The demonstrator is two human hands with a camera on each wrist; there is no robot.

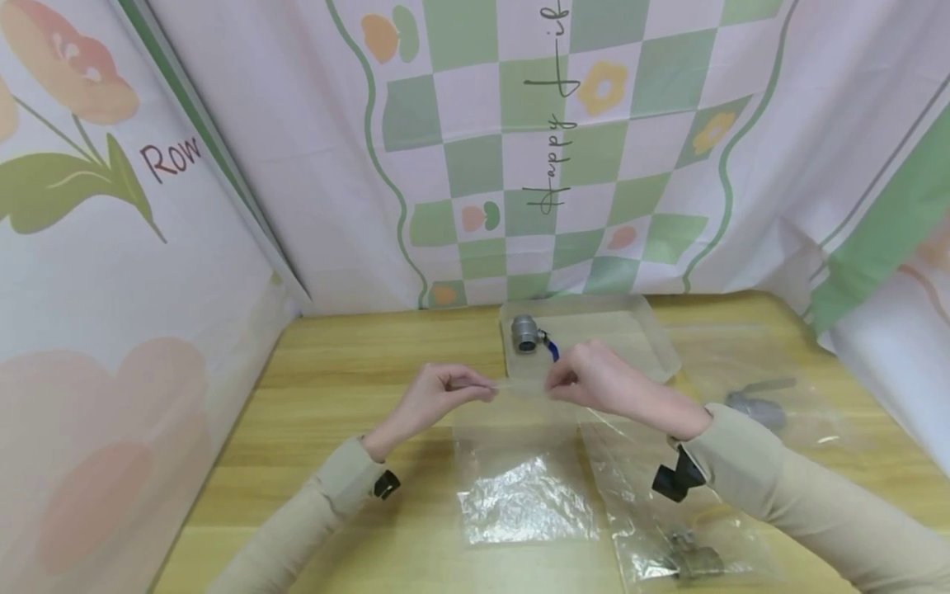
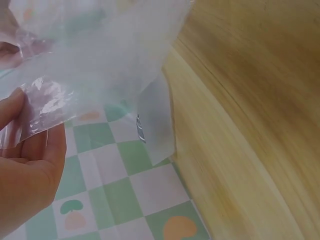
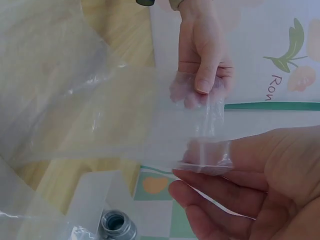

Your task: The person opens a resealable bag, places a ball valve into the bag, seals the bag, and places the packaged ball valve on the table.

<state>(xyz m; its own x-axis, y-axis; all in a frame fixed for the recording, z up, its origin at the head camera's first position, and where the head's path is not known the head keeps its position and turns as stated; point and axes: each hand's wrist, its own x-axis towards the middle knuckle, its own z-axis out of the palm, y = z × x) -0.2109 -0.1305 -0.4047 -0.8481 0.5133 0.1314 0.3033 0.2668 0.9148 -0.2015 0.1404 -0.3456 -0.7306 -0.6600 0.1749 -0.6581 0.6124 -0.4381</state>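
Observation:
A clear zip-top plastic bag (image 1: 523,495) hangs between both hands, its mouth uppermost and its lower part shiny with creases. My left hand (image 1: 426,400) pinches one top corner between thumb and fingers. At the opposite corner my right hand (image 1: 604,384) grips the bag's edge; in the right wrist view the thumb lies behind the film (image 3: 115,115). Nothing shows inside this bag. Just beyond the right hand, a metal ball valve (image 1: 524,333) with a blue handle sits in a translucent tray (image 1: 623,326).
To the right, a clear bag (image 1: 809,421) holds a grey valve (image 1: 757,409) with a lever. Nearer the front, another clear bag (image 1: 631,511) has a metal valve (image 1: 693,561) in it. Patterned curtains (image 1: 460,165) hang behind the wooden table (image 1: 356,346) and at its sides.

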